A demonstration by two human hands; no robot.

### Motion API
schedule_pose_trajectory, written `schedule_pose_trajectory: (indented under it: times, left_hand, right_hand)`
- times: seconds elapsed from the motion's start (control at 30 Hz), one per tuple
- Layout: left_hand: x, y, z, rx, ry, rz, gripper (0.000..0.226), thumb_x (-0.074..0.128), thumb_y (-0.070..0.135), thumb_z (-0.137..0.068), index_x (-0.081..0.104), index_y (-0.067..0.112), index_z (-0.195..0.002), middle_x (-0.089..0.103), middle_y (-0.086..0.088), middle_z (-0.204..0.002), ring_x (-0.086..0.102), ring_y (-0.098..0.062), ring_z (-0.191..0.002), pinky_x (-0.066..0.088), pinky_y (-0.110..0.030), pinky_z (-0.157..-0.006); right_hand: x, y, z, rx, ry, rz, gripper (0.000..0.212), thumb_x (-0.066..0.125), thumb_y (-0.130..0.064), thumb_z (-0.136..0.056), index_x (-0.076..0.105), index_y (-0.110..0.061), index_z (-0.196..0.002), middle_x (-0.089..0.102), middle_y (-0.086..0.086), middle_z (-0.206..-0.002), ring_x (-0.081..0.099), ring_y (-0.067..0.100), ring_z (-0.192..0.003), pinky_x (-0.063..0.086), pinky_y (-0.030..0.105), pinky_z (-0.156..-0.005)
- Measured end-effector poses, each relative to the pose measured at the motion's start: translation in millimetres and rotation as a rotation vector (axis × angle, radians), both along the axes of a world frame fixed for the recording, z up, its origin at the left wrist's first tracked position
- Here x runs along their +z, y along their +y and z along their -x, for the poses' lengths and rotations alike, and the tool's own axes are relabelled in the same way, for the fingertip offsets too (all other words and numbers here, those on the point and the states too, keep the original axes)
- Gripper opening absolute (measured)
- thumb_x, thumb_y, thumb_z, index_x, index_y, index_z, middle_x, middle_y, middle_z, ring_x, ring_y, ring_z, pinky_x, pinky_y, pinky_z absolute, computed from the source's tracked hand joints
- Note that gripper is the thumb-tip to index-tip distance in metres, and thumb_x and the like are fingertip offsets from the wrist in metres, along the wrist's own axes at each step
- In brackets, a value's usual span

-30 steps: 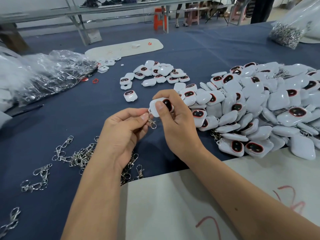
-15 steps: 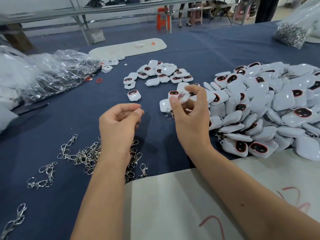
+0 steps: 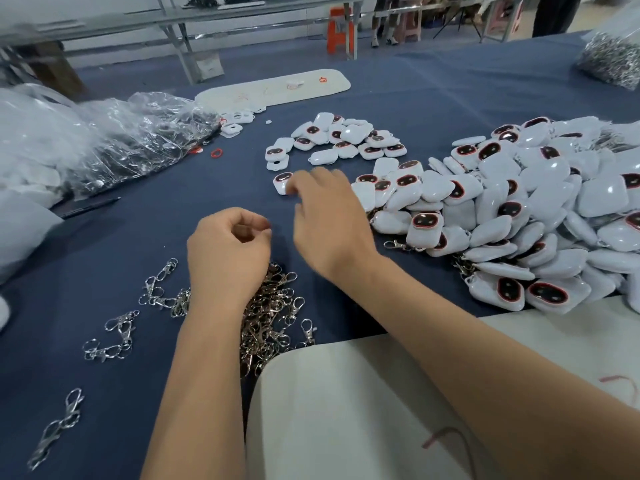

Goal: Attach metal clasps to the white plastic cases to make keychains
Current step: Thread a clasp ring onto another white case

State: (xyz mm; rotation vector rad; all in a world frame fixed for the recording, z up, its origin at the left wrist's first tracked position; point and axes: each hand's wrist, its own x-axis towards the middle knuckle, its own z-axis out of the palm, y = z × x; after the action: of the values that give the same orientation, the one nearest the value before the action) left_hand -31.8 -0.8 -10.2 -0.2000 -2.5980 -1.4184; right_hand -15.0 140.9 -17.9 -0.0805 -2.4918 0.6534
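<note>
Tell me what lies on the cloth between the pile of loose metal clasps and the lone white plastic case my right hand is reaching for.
Head view: bare blue cloth, crossed above only by the left hand.

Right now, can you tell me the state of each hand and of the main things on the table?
left hand: loosely curled, holding nothing visible
right hand: reaching, fingertips at single case; blurred
single case: lying apart, no clasp visible
loose clasps: heaped, unattached
big pile of cases: heaped, some with clasps
clear bags: crumpled
</note>
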Motion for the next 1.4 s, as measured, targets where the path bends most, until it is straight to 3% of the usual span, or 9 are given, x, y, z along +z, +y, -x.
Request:
schedule_pose_trajectory:
  times: [0.1,0.23,0.4,0.6,0.73,0.87,1.03,1.23,1.4]
  left_hand:
    - [3,-10,2,-0.21,-0.104,0.134,0.014,0.079,0.015,-0.082,0.077,0.027,-0.076,0.075,0.01,-0.077,0.071,-0.013,-0.08,0.058,-0.039,-0.086]
    - [8,-18,-1,-0.43,-0.192,0.291,0.013,0.088,0.028,-0.076,0.077,0.033,-0.079,0.074,0.016,-0.086,0.067,-0.01,-0.089,0.054,-0.036,-0.089]
    - [9,-15,0,-0.44,-0.176,0.407,0.019,0.09,0.023,-0.074,0.073,0.032,-0.073,0.065,0.013,-0.09,0.055,-0.024,-0.107,0.046,-0.04,-0.094]
    - [7,-15,1,-0.404,-0.177,0.302,0.021,0.086,0.016,-0.078,0.069,0.022,-0.066,0.069,0.022,-0.067,0.061,0.0,-0.071,0.041,-0.028,-0.068]
    - [6,-12,2,-0.336,-0.12,0.244,0.021,0.082,0.025,-0.084,0.066,0.024,-0.07,0.068,0.008,-0.07,0.058,-0.006,-0.064,0.043,-0.031,-0.064]
    - [5,-5,2,-0.237,-0.073,0.123,0.019,0.071,0.024,-0.094,0.061,0.021,-0.078,0.07,0.003,-0.071,0.062,-0.012,-0.063,0.047,-0.034,-0.064]
    - [4,13,-7,-0.268,-0.187,-0.326,0.019,0.068,0.011,-0.098,0.059,0.006,-0.082,0.073,-0.011,-0.072,0.071,-0.019,-0.066,0.059,-0.029,-0.064]
    - [2,26,-13,-0.316,-0.214,-0.411,0.018,0.075,0.014,-0.092,0.064,0.005,-0.081,0.074,-0.011,-0.072,0.07,-0.017,-0.069,0.06,-0.027,-0.068]
    - [3,29,-12,-0.269,-0.169,-0.439,0.018,0.075,0.012,-0.092,0.064,0.01,-0.079,0.074,-0.014,-0.074,0.068,-0.017,-0.066,0.055,-0.023,-0.061]
  right_hand:
    - [0,-3,37,0.058,-0.275,-0.225,0.054,0.057,-0.007,-0.09,0.051,-0.018,-0.142,0.046,0.009,-0.145,0.035,0.032,-0.135,0.046,0.046,-0.103]
    - [-4,1,62,0.124,-0.552,-0.3,0.067,0.05,-0.012,-0.096,0.031,-0.023,-0.16,0.012,0.015,-0.171,0.011,0.037,-0.157,0.022,0.047,-0.125]
    - [-4,-6,43,0.011,-0.324,-0.371,0.038,0.053,-0.021,-0.099,0.054,-0.02,-0.136,0.041,0.008,-0.14,0.043,0.033,-0.121,0.045,0.043,-0.094]
    - [1,-2,4,-0.003,-0.433,-0.272,0.051,0.058,-0.054,-0.098,0.053,-0.01,-0.123,0.044,0.015,-0.129,0.053,0.033,-0.113,0.041,0.039,-0.086]
    - [1,9,-26,-0.028,-0.405,-0.301,0.044,0.052,-0.057,-0.1,0.059,-0.014,-0.107,0.055,0.01,-0.111,0.054,0.03,-0.108,0.037,0.037,-0.082]
    - [-5,15,-48,0.016,-0.189,-0.049,0.021,0.062,-0.035,-0.099,0.053,-0.017,-0.095,0.061,-0.001,-0.081,0.06,0.028,-0.082,0.041,0.036,-0.067]
    - [-5,27,-57,0.246,-0.183,0.581,0.03,0.075,-0.032,-0.094,0.071,-0.02,-0.122,0.079,-0.011,-0.092,0.068,-0.001,-0.09,0.05,0.029,-0.087]
    - [-10,31,-57,0.198,-0.121,0.708,0.004,0.081,-0.019,-0.088,0.08,-0.016,-0.089,0.078,-0.003,-0.079,0.074,0.014,-0.082,0.057,0.043,-0.087]
    - [-13,34,-57,0.208,-0.076,0.798,0.004,0.079,-0.015,-0.091,0.081,-0.014,-0.087,0.078,-0.003,-0.075,0.074,0.009,-0.074,0.059,0.027,-0.075]
